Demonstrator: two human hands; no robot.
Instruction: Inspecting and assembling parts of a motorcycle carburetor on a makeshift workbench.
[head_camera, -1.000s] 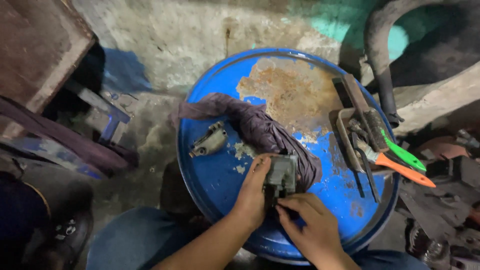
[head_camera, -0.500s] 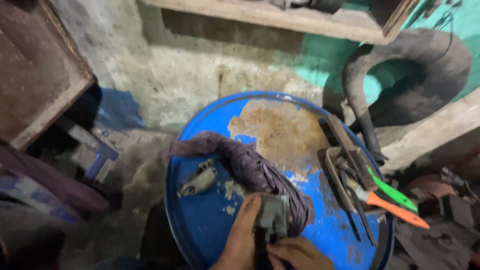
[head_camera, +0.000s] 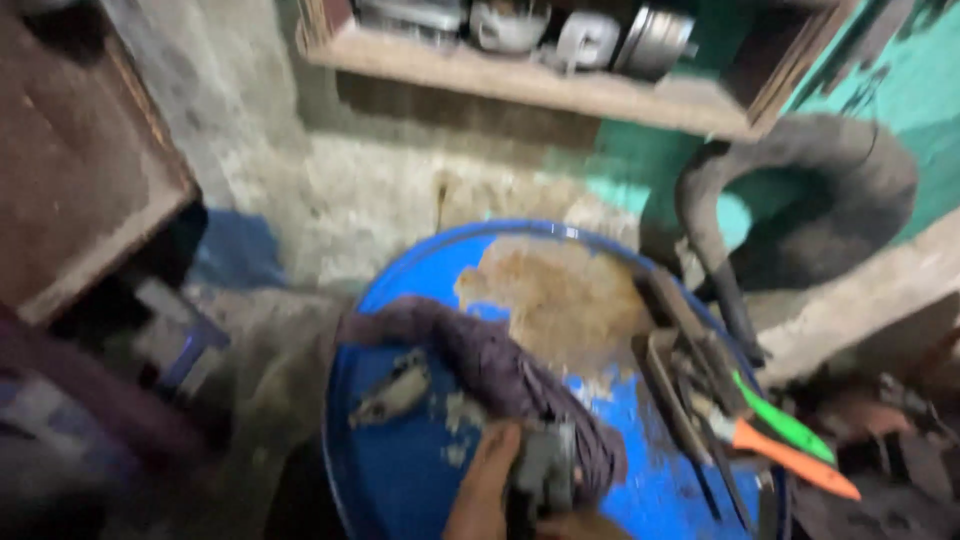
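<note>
Upward the view has tipped; left hand (head_camera: 490, 485) grips a grey part (head_camera: 543, 475) beside purple rag (head_camera: 500, 370), right hand unseen.

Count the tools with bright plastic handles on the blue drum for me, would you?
2, side by side at the drum's right edge: a green-handled tool and, just below it, an orange-handled tool. The picture is blurred, and the dark metal tools beside them may hide more.

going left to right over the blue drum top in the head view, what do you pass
small grey metal part → purple rag → rust patch → dark metal tools → green-handled tool and orange-handled tool at the drum's right edge
</note>
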